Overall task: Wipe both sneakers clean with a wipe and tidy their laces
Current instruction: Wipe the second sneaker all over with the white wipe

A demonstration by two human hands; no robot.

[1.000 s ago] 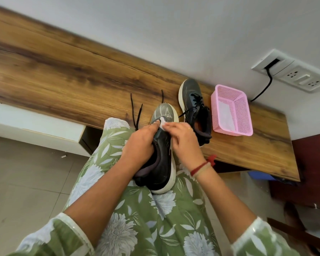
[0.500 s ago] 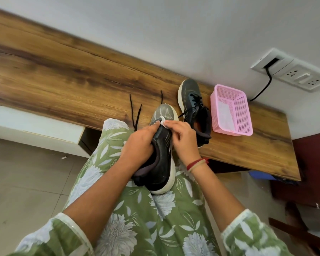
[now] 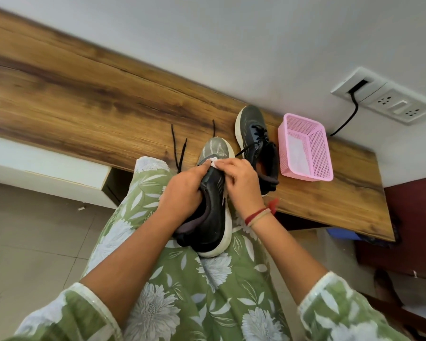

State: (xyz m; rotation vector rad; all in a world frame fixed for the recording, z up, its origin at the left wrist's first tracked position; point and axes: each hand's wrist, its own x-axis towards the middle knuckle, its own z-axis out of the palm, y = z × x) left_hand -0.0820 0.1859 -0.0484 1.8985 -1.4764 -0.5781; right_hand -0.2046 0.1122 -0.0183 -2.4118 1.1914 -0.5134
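Observation:
A black sneaker (image 3: 214, 212) with a grey toe and white sole rests on my lap, toe pointing at the table. My left hand (image 3: 186, 190) grips it from the left side, thumb near the tongue. My right hand (image 3: 241, 183) pinches a small white wipe (image 3: 214, 161) against the top of the shoe, just behind the toe. Its loose black laces (image 3: 178, 150) trail over the table edge. The second black sneaker (image 3: 255, 141) lies on the wooden table (image 3: 84, 99) to the right, laced.
A pink mesh basket (image 3: 319, 153) holding a white sheet stands on the table right of the second sneaker. A wall socket with a black cable (image 3: 349, 114) sits behind it. Tiled floor lies to the left, a dark red cabinet to the right.
My right hand with the wipe has shifted a little along the top of the sneaker near the toe. The left hand keeps its hold on the shoe.

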